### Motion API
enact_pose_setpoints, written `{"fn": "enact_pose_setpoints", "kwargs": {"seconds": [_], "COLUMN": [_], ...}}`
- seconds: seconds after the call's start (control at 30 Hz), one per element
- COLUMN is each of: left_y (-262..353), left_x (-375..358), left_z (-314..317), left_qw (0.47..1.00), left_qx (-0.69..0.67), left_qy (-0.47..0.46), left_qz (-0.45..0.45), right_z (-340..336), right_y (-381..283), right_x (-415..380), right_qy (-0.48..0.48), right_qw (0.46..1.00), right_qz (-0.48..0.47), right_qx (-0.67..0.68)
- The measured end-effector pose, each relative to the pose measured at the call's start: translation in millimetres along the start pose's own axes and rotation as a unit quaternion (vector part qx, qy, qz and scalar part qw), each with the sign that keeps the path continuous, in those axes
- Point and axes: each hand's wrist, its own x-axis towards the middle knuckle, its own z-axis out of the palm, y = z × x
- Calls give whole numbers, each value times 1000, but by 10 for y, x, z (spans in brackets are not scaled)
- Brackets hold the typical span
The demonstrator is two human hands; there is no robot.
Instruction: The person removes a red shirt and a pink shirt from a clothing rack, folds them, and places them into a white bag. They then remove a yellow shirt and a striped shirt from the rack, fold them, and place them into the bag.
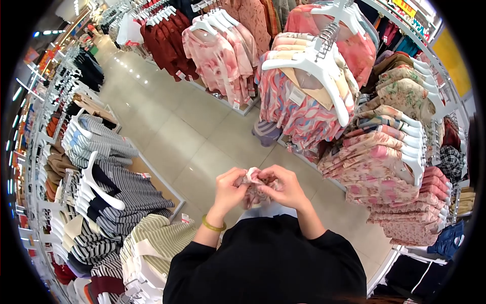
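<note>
A bunched-up pink floral garment (255,188) is held in front of my chest by both hands. My left hand (229,189) grips its left side with the fingers curled in; a yellow-green bracelet (213,225) sits on that wrist. My right hand (283,185) pinches the fabric from the right, thumb on top. Most of the garment is hidden between the fingers. My black sleeves and top fill the lower middle of the view.
A rack of pink floral blouses on white hangers (395,167) stands to the right. Striped knit tops (119,195) hang on racks at the left. More floral shirts (304,86) hang ahead, and a beige tiled aisle (172,131) runs between the racks.
</note>
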Motion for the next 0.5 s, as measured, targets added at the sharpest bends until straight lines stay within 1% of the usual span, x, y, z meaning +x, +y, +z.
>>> {"fn": "enact_pose_setpoints", "kwargs": {"seconds": [0.03,0.07,0.13,0.17,0.2,0.27,0.3,0.33,0.4,0.43,0.47,0.5], "left_y": [-30,-68,-140,-172,-204,-270,-301,-339,-404,-408,-437,-480], "left_x": [36,68,175,240,304,438,534,623,776,874,966,1061], "left_z": [-21,-47,-58,-56,-51,-53,-63,-73,-88,-89,-101,-102], "left_qw": [1000,1000,1000,1000,999,999,999,999,998,998,997,996], "left_qx": [1,0,-1,-6,-9,-1,7,12,40,43,47,59], "left_qy": [-1,5,10,20,31,39,45,52,49,54,57,53], "left_qz": [2,5,7,9,9,1,0,1,4,10,10,31], "right_z": [-29,-34,-39,-27,-31,-61,-105,-182,-395,-529,-686,-852], "right_y": [99,163,278,336,423,600,643,690,783,809,828,866], "right_x": [6,25,80,118,169,288,386,498,724,877,1019,1114], "right_qy": [-42,-40,-120,-127,-130,-94,-80,-86,-18,70,158,251], "right_qw": [999,999,990,988,987,994,995,995,995,989,971,939], "right_qz": [15,15,73,92,93,44,52,46,61,21,-17,-12], "right_qx": [-9,-8,-1,1,2,-34,-23,-20,-73,-126,-178,-234]}}
